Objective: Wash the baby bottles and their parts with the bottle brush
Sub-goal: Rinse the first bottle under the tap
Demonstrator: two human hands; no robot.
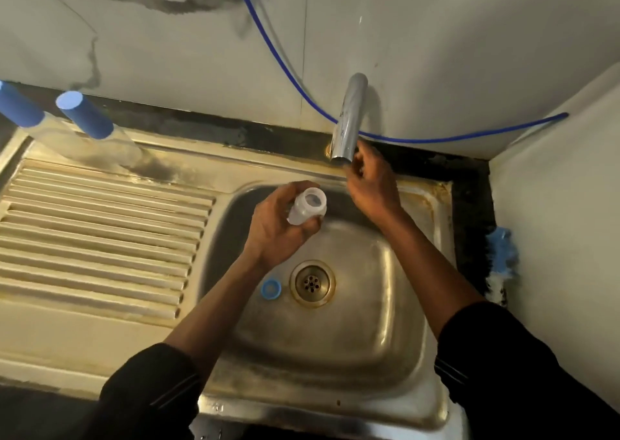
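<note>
The baby bottle [307,208] is translucent milky white. At 6 o'clock, a light-blue ring [271,288] lies beside the brass-toned drain [312,283]. The caps [84,114] at 10 o'clock are blue. A blue hose [419,141] crosses the white, grey-veined wall [151,36]. The tap [349,117] is chrome. The sink [385,305] is yellow-stained steel, and its drainboard [100,231] at 9 o'clock is ribbed. The bottle brush [501,258] at 3 o'clock is blue and white. The sleeves [520,372] are black.

Basin [369,322] sits right, with the drainboard [100,231] adjoining on its left. Drain [312,283] is mid-basin, and a ring [271,288] lies just left of it. Tap [349,117] stands behind the basin, with a hose [436,139] running behind that. Capped bottles [84,115] stand at the drainboard's far left. Bottle brush [501,258] lies right of the basin, against the side wall [563,238]. Left hand [278,228] holds an open bottle [307,208] over the basin. Right hand [372,184] is at the tap's foot (grip hidden).
</note>
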